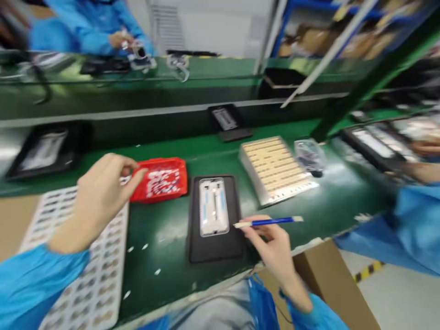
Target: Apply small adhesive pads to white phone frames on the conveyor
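My left hand is over the left edge of a red tray that holds many small white pieces. Its thumb and index finger are curled but apart, and I see nothing between them. My right hand grips a slim blue pen-like stick with pale ends. The stick's left tip reaches the right side of a black tray-like fixture. In that fixture lies a clear, phone-shaped part with light-blue strips and a slim central piece.
A white sheet with rows of round spots lies under my left arm. Right of centre is a cream slotted block, beside a clear box. More black fixtures stand behind. Co-workers' hands show across and at right.
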Available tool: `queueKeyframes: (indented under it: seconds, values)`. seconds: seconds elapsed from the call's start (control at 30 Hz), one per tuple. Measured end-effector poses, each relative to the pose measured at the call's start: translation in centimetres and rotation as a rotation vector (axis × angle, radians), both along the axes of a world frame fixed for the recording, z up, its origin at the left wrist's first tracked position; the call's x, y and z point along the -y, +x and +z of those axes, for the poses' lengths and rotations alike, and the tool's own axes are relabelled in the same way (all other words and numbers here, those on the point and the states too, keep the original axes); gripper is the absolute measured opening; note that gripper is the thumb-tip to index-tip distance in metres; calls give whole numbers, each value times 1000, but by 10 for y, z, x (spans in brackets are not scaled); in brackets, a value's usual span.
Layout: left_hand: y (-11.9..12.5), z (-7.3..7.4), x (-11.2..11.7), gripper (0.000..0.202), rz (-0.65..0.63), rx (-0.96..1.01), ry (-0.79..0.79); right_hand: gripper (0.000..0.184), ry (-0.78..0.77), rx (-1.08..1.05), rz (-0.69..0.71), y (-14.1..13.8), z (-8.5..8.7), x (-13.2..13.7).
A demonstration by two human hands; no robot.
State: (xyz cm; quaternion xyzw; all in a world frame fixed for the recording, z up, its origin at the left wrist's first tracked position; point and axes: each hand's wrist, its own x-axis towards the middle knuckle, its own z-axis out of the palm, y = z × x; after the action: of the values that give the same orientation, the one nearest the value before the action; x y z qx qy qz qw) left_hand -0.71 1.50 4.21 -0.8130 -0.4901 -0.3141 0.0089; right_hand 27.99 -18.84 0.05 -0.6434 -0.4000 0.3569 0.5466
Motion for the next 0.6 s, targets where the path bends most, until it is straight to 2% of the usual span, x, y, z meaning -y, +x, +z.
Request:
queueKeyframes:
  seconds: [0.07, 0.13, 0.2, 0.27, 0.33, 0.4, 0.47, 0.6]
  values:
    - [-17, 4, 16, 40, 120, -43, -86, 12, 23, 182, 92, 14, -1, 1]
    - [-19, 9, 40, 33, 166, -28, -126, 11, 39, 325, 182, 20, 0, 0]
    - [-13, 12, 70, 30, 107, -13, -145, 12, 69, 451, 244, 19, 2, -1]
    - [-2, 11, 100, 30, -62, 6, -179, 12, 127, 575, 288, 16, 2, -4]
    - [11, 2, 127, 36, -245, 23, -230, 13, 178, 678, 331, 14, 1, -8]
    - [27, -11, 144, 43, -357, 39, -249, 16, 181, 744, 390, 14, 0, -12]
    - [43, -28, 152, 46, -403, 46, -248, 19, 159, 788, 451, 17, 0, -14]
    - [69, -54, 154, 42, -430, 62, -274, 22, 170, 859, 526, 20, 4, -17]
